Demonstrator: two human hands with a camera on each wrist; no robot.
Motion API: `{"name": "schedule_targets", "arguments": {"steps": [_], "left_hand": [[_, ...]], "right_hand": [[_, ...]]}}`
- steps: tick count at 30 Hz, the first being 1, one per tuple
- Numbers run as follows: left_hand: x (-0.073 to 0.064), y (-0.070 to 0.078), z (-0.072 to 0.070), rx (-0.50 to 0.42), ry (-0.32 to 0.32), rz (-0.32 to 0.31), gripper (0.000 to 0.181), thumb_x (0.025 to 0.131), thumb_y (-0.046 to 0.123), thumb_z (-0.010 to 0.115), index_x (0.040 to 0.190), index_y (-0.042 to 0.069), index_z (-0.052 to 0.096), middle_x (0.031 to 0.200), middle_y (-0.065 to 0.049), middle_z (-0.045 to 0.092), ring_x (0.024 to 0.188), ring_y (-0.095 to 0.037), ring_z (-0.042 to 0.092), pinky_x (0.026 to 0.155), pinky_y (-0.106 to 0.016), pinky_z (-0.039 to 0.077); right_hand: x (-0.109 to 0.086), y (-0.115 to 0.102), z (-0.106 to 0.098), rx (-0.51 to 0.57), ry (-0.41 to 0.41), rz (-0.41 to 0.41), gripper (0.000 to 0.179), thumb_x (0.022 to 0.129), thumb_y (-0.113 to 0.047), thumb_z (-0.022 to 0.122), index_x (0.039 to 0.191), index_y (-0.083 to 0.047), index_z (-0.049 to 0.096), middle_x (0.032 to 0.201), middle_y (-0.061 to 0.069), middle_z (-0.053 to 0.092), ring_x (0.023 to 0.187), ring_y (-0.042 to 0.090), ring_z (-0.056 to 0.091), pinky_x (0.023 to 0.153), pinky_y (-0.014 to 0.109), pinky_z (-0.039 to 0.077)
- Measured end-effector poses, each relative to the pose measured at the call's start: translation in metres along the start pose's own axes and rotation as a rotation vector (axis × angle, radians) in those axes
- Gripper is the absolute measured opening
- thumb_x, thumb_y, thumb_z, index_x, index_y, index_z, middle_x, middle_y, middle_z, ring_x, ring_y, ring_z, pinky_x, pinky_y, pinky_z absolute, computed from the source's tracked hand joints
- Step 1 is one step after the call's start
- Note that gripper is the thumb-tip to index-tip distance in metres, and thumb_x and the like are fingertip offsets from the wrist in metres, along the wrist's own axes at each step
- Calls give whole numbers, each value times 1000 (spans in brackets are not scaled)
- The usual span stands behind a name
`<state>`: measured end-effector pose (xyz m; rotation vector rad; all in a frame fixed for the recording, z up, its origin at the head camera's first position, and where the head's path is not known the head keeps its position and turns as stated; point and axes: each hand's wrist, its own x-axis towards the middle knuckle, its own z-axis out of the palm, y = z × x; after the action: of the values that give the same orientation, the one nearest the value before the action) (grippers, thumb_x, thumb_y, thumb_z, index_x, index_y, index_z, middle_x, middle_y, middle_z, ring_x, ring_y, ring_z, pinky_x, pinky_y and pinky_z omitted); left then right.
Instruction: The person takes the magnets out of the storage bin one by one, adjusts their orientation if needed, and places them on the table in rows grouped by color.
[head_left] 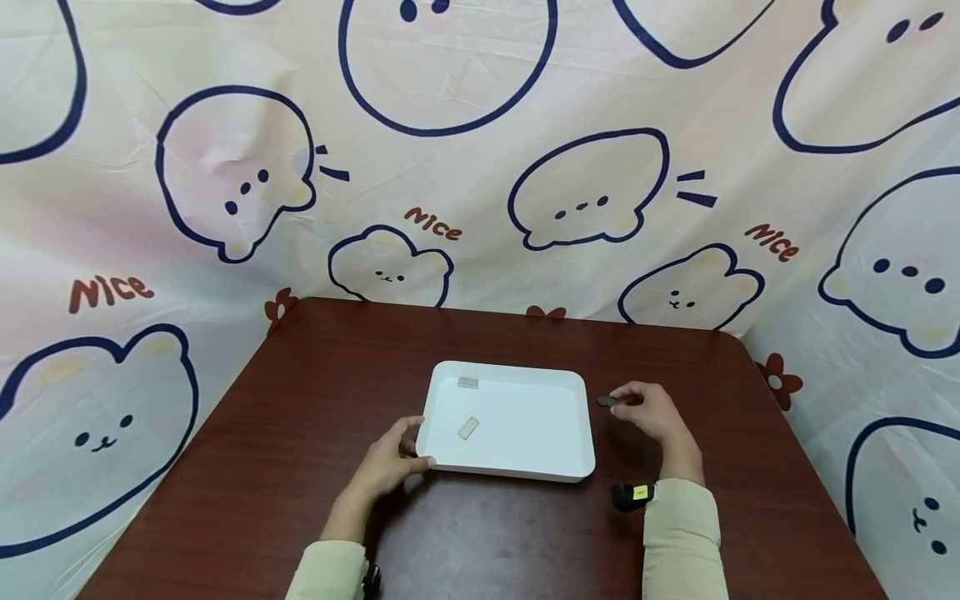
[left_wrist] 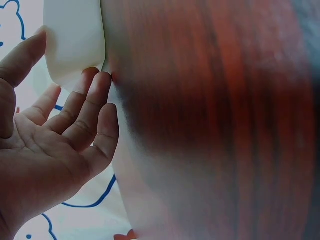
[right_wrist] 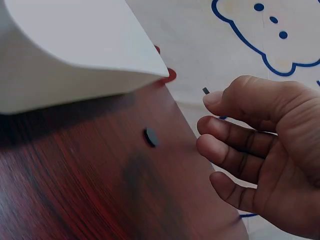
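A white shallow tray (head_left: 517, 473) lies on the table, and two small pale rectangular pieces sit inside it, one piece (head_left: 468, 382) near the back and another piece (head_left: 468, 428) nearer the front. My left hand (head_left: 390, 462) holds the tray at its front left corner; in the left wrist view its fingertips touch the tray wall (left_wrist: 75, 45). Right of the tray, my right hand (head_left: 651, 410) pinches a small thin dark piece (right_wrist: 205, 91) at the thumb tip, mostly hidden by the thumb. Apart from that hand, a dark round disc (right_wrist: 150, 137) lies on the table.
The dark brown wooden table (head_left: 300, 433) extends on all sides of the tray. A cream cloth (head_left: 480, 183) with blue cartoon outlines hangs behind and beside it. On the right wrist sits a black device (head_left: 628, 497) with a yellow label.
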<state>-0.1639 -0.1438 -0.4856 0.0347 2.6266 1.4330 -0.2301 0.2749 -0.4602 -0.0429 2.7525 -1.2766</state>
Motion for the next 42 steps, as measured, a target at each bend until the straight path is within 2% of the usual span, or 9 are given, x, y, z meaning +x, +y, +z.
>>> {"name": "schedule_targets", "arguments": {"steps": [8,13,21,27,35,42], "left_hand": [[0,-2,0,-10,4,4,67,74,11,79,133,10,47,86,-9,60,71,-18,56,61,-34,44],[0,-1,-1,-23,-9,7,68,74,11,79,133,10,46,86,-8,59,70,-18,55,60,-34,44],[1,-1,-3,-16,-11,4,68,75,12,78,134,11,46,88,-9,58,70,-19,54,60,-34,43],[1,0,-1,-14,-12,2,68,75,12,79,134,11,46,87,-9,58,70,-19,54,60,-34,43],[0,0,-1,-6,-13,10,68,74,12,79,133,10,46,86,-9,58,69,-18,54,59,-34,43],[0,0,-1,-6,-12,11,68,74,12,79,133,9,45,86,-9,58,69,-19,53,60,-34,43]], "right_hand": [[1,18,-7,-10,51,10,23,85,-12,66,105,-1,65,93,11,59,85,27,50,70,36,42],[3,29,-11,-10,77,53,25,87,-15,65,108,-2,65,108,17,57,93,30,50,73,39,43],[9,47,-10,19,79,112,31,86,-19,66,111,-1,64,117,21,54,96,32,50,76,40,41],[9,57,-16,27,85,146,34,87,-21,66,114,0,62,124,24,49,106,37,45,82,45,39],[6,70,-28,8,107,140,34,86,-20,67,112,3,63,118,24,52,103,36,47,80,43,39],[4,72,-32,21,98,174,35,86,-20,67,112,4,63,119,25,52,104,37,47,83,45,38]]}}
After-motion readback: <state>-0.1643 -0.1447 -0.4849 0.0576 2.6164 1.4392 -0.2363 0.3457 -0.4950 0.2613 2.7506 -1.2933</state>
